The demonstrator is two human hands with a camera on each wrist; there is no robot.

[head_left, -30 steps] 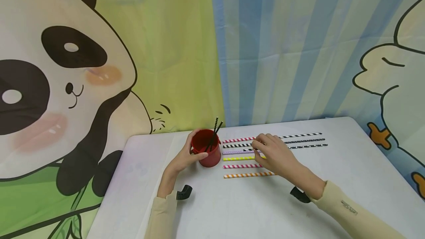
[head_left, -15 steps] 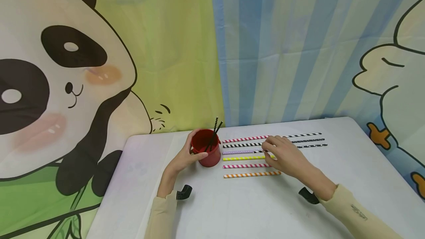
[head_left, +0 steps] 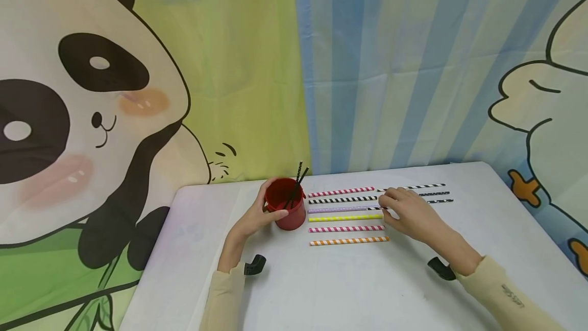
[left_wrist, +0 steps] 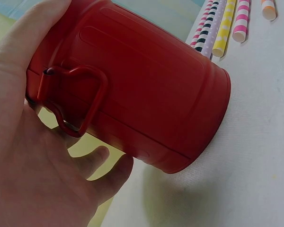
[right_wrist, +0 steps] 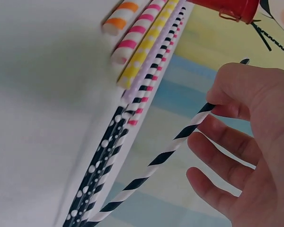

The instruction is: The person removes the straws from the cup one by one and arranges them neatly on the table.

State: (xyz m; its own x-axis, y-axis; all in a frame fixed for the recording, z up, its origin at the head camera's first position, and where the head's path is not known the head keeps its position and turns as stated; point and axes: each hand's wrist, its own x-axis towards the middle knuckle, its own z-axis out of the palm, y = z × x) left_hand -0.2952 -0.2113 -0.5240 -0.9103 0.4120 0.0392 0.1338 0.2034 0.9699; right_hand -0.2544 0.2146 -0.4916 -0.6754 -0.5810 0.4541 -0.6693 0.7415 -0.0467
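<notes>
My left hand [head_left: 252, 216] grips the red bucket [head_left: 292, 217] round its side, thumb at the front; a wire handle [left_wrist: 92, 90] shows in the left wrist view. Two thin black straws [head_left: 298, 184] lean inside the bucket. Over the row of straws, my right hand [head_left: 409, 213] pinches a thin black-and-white striped straw [right_wrist: 164, 155] between thumb and forefinger, the other fingers loosely bent. The held straw slants above the table in the right wrist view. Its left tip pokes out past my fingers in the head view; its far end is hidden there.
Thicker patterned straws lie in a row right of the bucket, among them yellow [head_left: 344, 218], pink [head_left: 346, 229] and orange [head_left: 349, 241] ones. Three thin black-and-white straws [head_left: 436, 193] lie farther right on the white table [head_left: 349, 290]. A printed curtain [head_left: 248, 75] hangs behind.
My right hand has slid rightward with the thin striped straw, uncovering the right ends of the thicker straws. The left hand and the bucket have stayed in place.
</notes>
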